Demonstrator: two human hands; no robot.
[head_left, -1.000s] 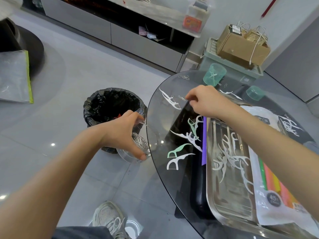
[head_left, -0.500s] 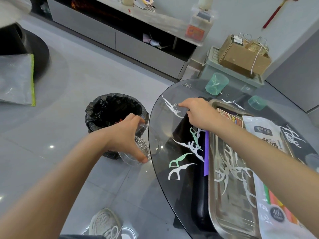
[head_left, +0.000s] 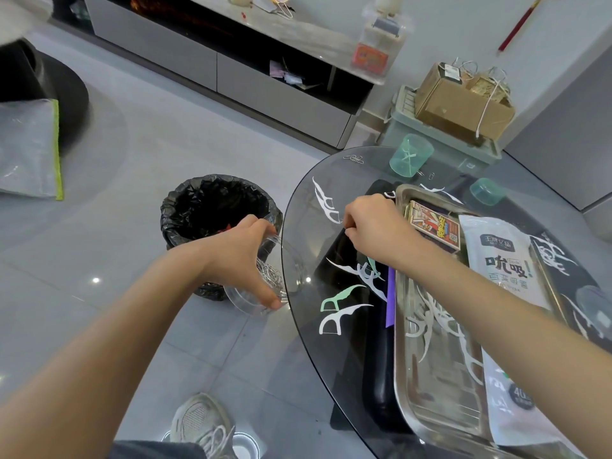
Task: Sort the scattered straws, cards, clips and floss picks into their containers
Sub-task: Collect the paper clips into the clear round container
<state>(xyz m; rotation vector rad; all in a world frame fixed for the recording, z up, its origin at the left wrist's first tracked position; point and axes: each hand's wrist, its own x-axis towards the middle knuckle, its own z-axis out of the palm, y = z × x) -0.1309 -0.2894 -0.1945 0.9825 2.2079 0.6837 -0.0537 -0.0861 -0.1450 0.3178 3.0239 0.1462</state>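
Now the clip-sorting step is in hand, I judge. The left hand [head_left: 238,260] closes its grip round the clear jar [head_left: 265,293], held just beside the bench [head_left: 304,246] edge. The right hand [head_left: 374,226], fingers curled together, pinches what seems a small clip [head_left: 344,226] on the glass. Next this one must slide to the edge and drop in the jar.

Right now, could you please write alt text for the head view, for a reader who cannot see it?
A person's left hand holds a clear jar at the edge of a round glass table while the right hand pinches what looks like a paper clip among scattered floss picks. A steel tray holds more picks.
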